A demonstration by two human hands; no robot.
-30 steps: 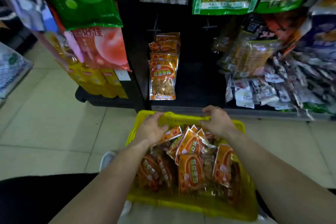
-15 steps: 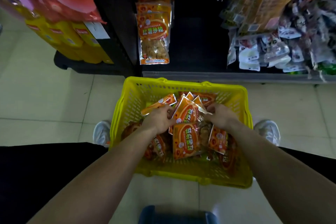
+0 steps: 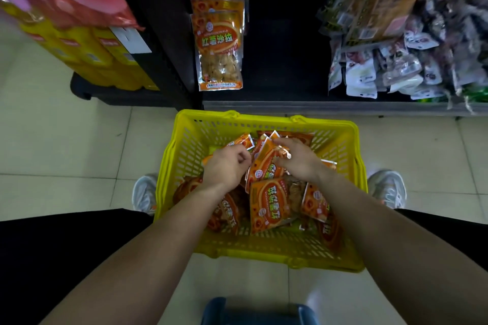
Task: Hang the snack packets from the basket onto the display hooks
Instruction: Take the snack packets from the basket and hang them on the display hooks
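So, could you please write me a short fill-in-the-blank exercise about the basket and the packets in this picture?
1. The orange foil snack packets lie in a ___ plastic mesh basket.
2. The left hand and the right hand both reach into the ___.
3. One white shoe stands on each ___ of the basket, on the pale tiled floor.

Missing words: yellow; basket; side.

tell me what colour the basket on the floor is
The basket is bright yellow with slotted walls, best seen in the head view.
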